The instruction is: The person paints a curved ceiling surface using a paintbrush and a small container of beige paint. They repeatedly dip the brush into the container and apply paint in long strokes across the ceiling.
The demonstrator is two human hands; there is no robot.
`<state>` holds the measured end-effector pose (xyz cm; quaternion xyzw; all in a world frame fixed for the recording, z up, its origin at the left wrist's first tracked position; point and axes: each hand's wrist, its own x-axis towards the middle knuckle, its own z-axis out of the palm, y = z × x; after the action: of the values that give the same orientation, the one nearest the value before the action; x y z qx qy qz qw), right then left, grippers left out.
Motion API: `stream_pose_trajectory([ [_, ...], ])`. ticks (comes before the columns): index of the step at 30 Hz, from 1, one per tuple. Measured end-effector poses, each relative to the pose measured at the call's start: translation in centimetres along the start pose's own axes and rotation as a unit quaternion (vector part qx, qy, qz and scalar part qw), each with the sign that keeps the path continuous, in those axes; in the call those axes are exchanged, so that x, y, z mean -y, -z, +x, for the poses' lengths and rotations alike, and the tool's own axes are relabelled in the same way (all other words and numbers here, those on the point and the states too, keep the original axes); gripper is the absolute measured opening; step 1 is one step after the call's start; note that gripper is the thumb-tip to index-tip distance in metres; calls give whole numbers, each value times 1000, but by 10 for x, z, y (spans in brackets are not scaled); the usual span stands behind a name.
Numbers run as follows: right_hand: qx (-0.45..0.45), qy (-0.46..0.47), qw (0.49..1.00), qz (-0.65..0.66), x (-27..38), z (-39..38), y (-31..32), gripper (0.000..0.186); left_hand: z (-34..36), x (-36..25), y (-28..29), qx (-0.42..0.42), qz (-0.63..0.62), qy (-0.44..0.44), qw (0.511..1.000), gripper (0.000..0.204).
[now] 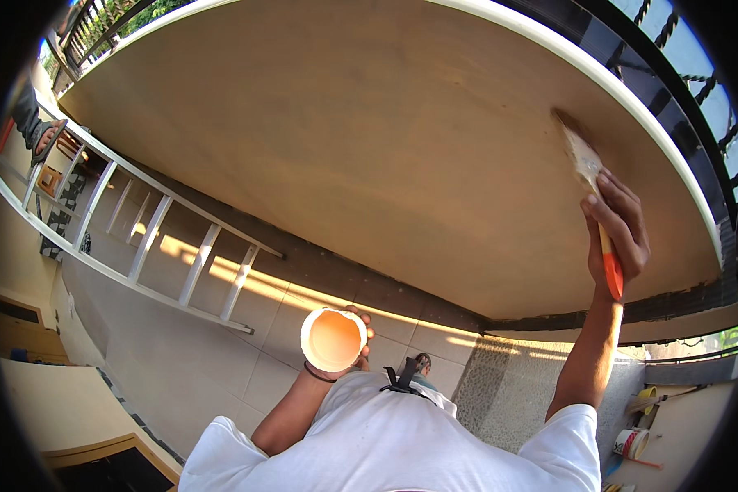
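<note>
Paintbrush (587, 170) was gripped by right hand (621, 228), bristles (574, 141) against parapet (344, 164); cup (334, 340) was grasped by left hand (365, 351); light, even strokes seemed advised.

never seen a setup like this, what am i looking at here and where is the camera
There's no machine here: a person is working with two bare hands. The single picture comes from a wide fisheye camera on their head, looking down, so straight edges bend near the rim. The right hand holds a paintbrush, its bristles against a large tan wall, beside a darker patch. The left hand holds a round white cup, open end up; I can't tell what is inside. On the left, a metal ladder stands over the tiled floor, and someone else's sandaled foot shows near its far end.
</note>
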<state>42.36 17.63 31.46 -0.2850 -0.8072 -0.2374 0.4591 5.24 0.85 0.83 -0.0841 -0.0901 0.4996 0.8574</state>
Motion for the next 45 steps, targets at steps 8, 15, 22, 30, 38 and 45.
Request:
stream_pose_trajectory([
  [8,-103,-88,979,154,46,9,-58,30,14,24,7,2,-19,12,1000,59],
  [15,-217,-167,940,205,35,28,-129,23,32,50,-5,-74,-22,-12,997,61],
  [22,-315,-383,859,127,6,-71,-20,19,30,37,-4,-21,42,18,999,64],
  [30,-231,-219,907,-274,16,-55,12,14,37,10,-6,-36,35,38,998,60],
  [38,-262,-143,949,-97,76,64,-161,34,15,-31,-21,-34,32,-4,999,51],
  [45,-248,-78,965,-37,133,129,-268,32,-28,-65,-23,-15,89,-75,993,59],
])
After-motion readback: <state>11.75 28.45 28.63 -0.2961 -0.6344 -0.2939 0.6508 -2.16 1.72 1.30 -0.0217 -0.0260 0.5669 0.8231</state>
